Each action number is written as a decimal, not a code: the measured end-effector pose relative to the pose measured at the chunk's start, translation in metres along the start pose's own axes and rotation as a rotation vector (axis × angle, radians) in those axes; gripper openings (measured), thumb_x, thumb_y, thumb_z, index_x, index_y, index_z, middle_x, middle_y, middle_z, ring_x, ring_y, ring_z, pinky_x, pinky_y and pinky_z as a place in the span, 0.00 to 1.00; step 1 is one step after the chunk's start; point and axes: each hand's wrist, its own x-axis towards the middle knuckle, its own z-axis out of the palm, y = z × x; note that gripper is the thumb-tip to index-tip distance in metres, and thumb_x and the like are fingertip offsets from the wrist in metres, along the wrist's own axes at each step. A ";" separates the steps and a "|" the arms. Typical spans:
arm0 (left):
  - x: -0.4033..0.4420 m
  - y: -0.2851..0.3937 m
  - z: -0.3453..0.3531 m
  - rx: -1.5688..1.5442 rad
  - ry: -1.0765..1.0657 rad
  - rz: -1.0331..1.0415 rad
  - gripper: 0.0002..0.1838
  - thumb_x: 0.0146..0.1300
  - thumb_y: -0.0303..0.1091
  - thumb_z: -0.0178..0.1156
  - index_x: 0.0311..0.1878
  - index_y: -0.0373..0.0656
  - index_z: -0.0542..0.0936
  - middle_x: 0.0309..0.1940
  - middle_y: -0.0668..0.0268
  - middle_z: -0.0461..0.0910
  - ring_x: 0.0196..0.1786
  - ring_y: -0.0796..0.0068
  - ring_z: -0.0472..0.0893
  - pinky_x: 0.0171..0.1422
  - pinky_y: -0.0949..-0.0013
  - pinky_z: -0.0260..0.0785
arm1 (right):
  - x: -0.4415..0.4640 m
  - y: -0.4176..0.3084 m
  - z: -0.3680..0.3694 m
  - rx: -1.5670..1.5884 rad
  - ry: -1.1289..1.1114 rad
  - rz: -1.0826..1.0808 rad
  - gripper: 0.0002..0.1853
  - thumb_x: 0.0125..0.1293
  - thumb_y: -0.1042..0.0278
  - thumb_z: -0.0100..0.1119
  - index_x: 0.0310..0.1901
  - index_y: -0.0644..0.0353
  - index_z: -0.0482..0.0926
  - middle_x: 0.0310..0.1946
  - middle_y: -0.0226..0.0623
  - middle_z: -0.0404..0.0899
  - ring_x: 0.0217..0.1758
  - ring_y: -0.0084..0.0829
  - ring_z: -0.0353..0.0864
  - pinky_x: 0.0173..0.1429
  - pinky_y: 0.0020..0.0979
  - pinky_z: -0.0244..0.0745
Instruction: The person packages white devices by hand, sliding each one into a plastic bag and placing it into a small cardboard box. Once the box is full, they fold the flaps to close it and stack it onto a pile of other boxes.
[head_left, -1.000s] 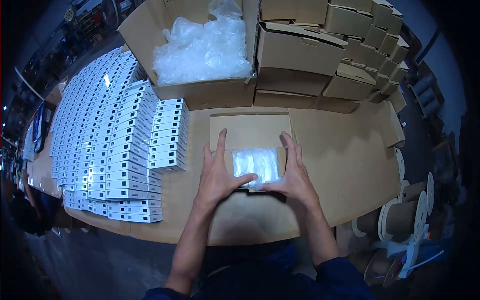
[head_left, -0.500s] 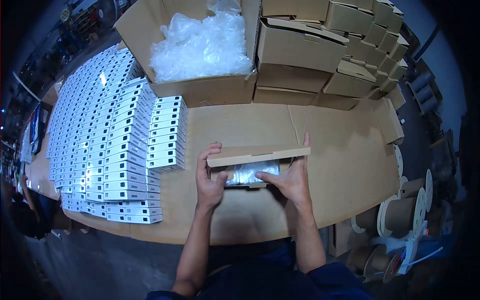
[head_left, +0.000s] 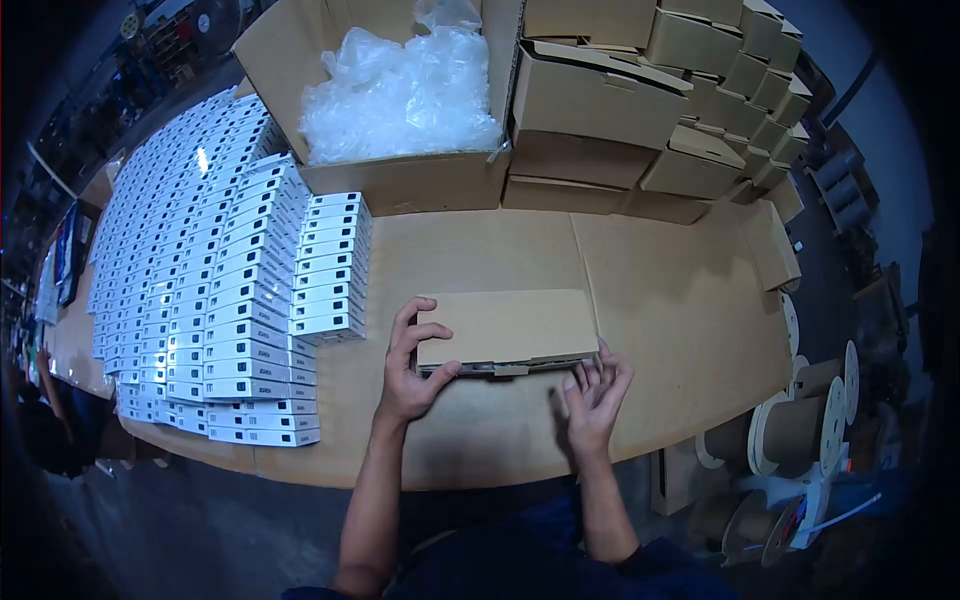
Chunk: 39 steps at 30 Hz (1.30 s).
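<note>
In the middle of the table lies a brown cardboard box (head_left: 508, 325), its lid folded down nearly flat and a thin dark gap showing along the front edge. My left hand (head_left: 412, 365) grips its left end, fingers over the top and thumb at the front edge. My right hand (head_left: 598, 398) is at the front right corner, fingers bent and apart, with a fingertip by the box's side; whether it touches is hard to tell. The plastic-wrapped contents are hidden under the lid.
Rows of stacked white boxes (head_left: 235, 290) fill the left side. A large open carton (head_left: 420, 182) of clear plastic bags (head_left: 405, 95) stands at the back. Brown cardboard boxes (head_left: 600, 95) are piled back right. Cable spools (head_left: 805, 425) stand beyond the table's right edge.
The lid has come down over the plastic-wrapped contents. My right hand has moved from inside the opening down to the front right corner, while my left hand keeps hold of the left end.
</note>
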 end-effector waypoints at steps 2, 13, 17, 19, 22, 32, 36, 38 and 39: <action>-0.001 0.001 -0.002 0.020 -0.021 0.011 0.20 0.57 0.43 0.75 0.49 0.43 0.82 0.70 0.50 0.68 0.77 0.49 0.65 0.82 0.47 0.52 | -0.017 -0.010 0.012 -0.326 -0.094 -0.165 0.19 0.64 0.78 0.65 0.56 0.59 0.78 0.82 0.65 0.46 0.84 0.53 0.56 0.82 0.49 0.55; -0.008 0.045 -0.009 0.587 -0.154 0.066 0.22 0.59 0.34 0.74 0.59 0.54 0.89 0.69 0.64 0.80 0.82 0.43 0.61 0.84 0.33 0.46 | -0.001 -0.051 0.039 -0.511 0.068 -0.238 0.13 0.65 0.80 0.66 0.51 0.63 0.85 0.69 0.62 0.70 0.72 0.53 0.73 0.72 0.43 0.71; -0.013 0.062 0.009 0.820 -0.142 0.090 0.25 0.59 0.38 0.75 0.62 0.55 0.87 0.67 0.73 0.82 0.80 0.51 0.66 0.85 0.29 0.39 | 0.023 -0.056 0.018 -0.664 0.078 -0.334 0.12 0.62 0.85 0.66 0.48 0.65 0.85 0.46 0.44 0.80 0.49 0.41 0.83 0.53 0.37 0.82; -0.015 0.063 0.016 0.850 -0.155 0.095 0.26 0.62 0.37 0.73 0.65 0.59 0.85 0.69 0.78 0.80 0.80 0.58 0.68 0.84 0.26 0.36 | 0.028 -0.061 0.011 -0.686 0.019 -0.332 0.12 0.60 0.85 0.68 0.45 0.65 0.86 0.43 0.43 0.81 0.46 0.39 0.84 0.50 0.36 0.82; -0.017 0.060 0.024 0.890 -0.157 0.122 0.26 0.63 0.36 0.73 0.66 0.59 0.84 0.70 0.78 0.80 0.81 0.58 0.67 0.84 0.25 0.35 | 0.038 -0.069 0.005 -0.721 -0.086 -0.382 0.10 0.56 0.84 0.73 0.40 0.66 0.87 0.35 0.41 0.80 0.39 0.39 0.82 0.43 0.36 0.80; -0.022 0.064 0.040 0.902 -0.154 0.116 0.24 0.66 0.31 0.69 0.67 0.57 0.84 0.69 0.76 0.81 0.80 0.60 0.69 0.84 0.28 0.40 | 0.053 -0.085 0.002 -0.835 -0.418 -0.533 0.13 0.58 0.79 0.74 0.46 0.63 0.88 0.55 0.43 0.84 0.60 0.46 0.83 0.65 0.46 0.77; -0.022 0.059 0.038 0.880 -0.165 0.154 0.23 0.65 0.29 0.69 0.64 0.56 0.86 0.66 0.76 0.83 0.77 0.62 0.72 0.85 0.31 0.41 | 0.034 -0.041 0.005 -0.764 -0.480 -0.466 0.28 0.59 0.75 0.73 0.63 0.55 0.84 0.70 0.34 0.79 0.76 0.45 0.73 0.84 0.60 0.53; -0.020 0.056 0.037 0.874 -0.154 0.187 0.24 0.65 0.28 0.69 0.64 0.58 0.85 0.66 0.77 0.83 0.77 0.64 0.74 0.86 0.36 0.43 | 0.031 -0.028 0.007 -0.840 -0.420 -0.555 0.30 0.59 0.74 0.74 0.65 0.52 0.83 0.69 0.32 0.80 0.77 0.44 0.70 0.85 0.60 0.49; -0.020 0.054 0.036 0.872 -0.144 0.203 0.24 0.64 0.28 0.69 0.64 0.58 0.86 0.65 0.77 0.84 0.76 0.65 0.74 0.86 0.38 0.44 | 0.030 -0.024 0.009 -0.844 -0.392 -0.562 0.29 0.58 0.71 0.75 0.65 0.49 0.84 0.69 0.29 0.80 0.78 0.42 0.68 0.87 0.58 0.45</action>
